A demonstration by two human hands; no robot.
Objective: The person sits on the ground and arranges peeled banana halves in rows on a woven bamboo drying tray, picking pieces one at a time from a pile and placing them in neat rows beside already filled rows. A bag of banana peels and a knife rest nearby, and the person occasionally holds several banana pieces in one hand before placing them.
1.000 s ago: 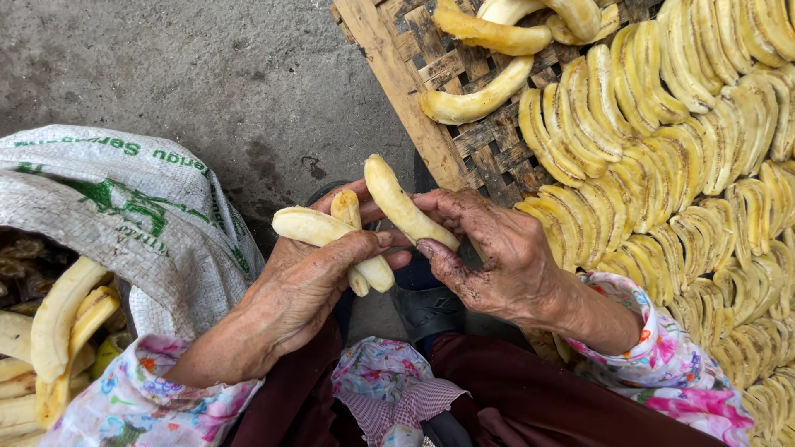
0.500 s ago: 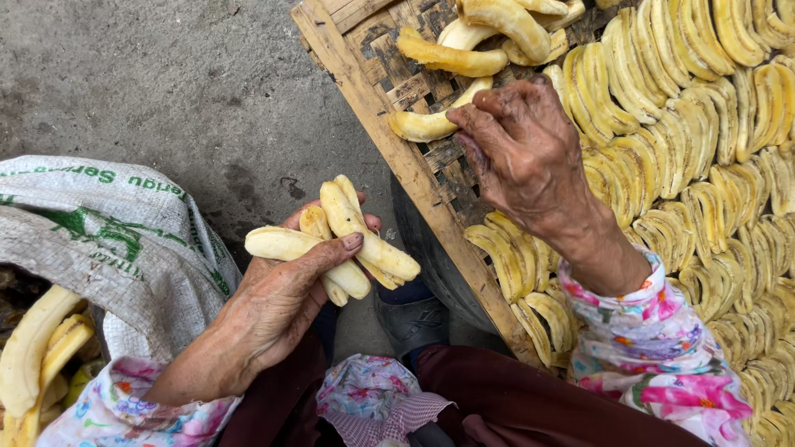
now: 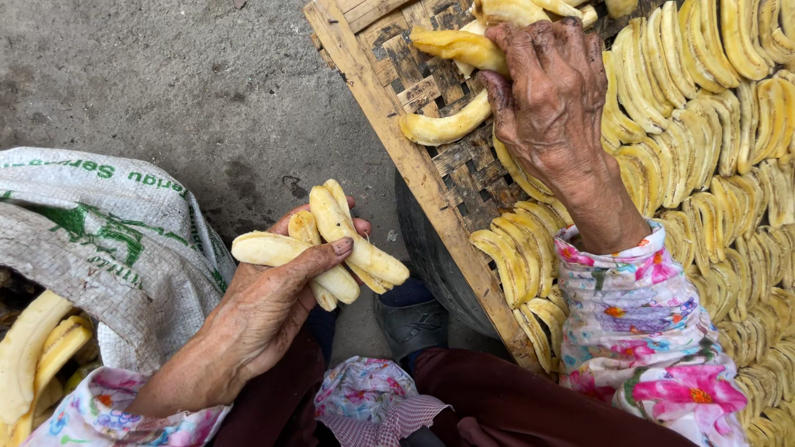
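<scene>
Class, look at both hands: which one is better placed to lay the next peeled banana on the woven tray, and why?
Probably the right hand: it is already over the woven tray, fingers on a banana there. The left hand grips a bunch of peeled bananas off the tray, above the ground.

Right hand [image 3: 551, 91] now on tray [image 3: 389, 91].
</scene>
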